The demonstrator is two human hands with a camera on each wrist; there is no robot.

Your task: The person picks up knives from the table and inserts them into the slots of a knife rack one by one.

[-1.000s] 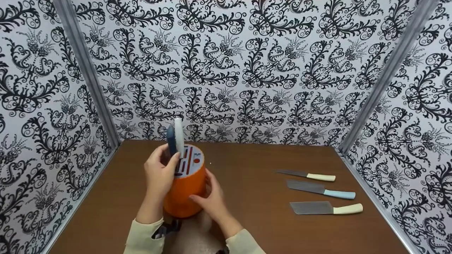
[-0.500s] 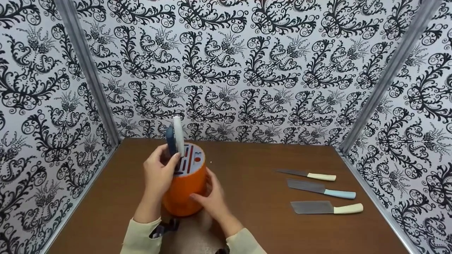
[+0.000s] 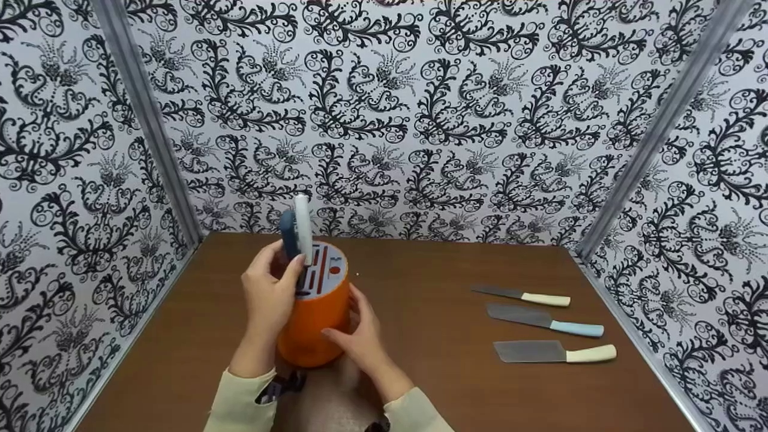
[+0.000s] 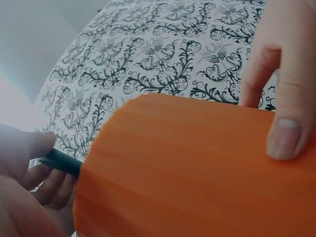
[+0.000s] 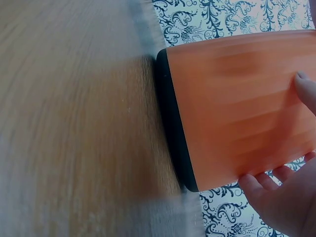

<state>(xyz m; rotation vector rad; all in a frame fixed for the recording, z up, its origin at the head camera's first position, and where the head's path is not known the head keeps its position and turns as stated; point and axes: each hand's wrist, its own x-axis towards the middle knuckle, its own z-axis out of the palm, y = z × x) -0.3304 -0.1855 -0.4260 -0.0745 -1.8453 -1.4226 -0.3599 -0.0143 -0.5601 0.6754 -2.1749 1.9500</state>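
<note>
An orange cylindrical knife block (image 3: 315, 330) with a grey slotted top stands upright on the table; in the right wrist view its base is black. My left hand (image 3: 267, 294) holds a dark blue handle (image 3: 289, 233) at the block's left side, pinched between thumb and fingers, as the left wrist view also shows. Just right of that handle a white handle (image 3: 303, 228) rises from the top. Both look like knife handles; no blade of either shows. My right hand (image 3: 360, 333) grips the block's lower right side, thumb in front and fingers behind.
Three knives lie on the right of the brown table (image 3: 432, 384): a narrow cream-handled knife (image 3: 543, 299), a light-blue-handled knife (image 3: 576, 329) and a broad cream-handled cleaver (image 3: 531, 351). Patterned walls (image 3: 384, 120) enclose the table at the back and sides.
Both hands keep their holds and the block stays in place. The head view has tilted very slightly; nothing else visibly differs.
</note>
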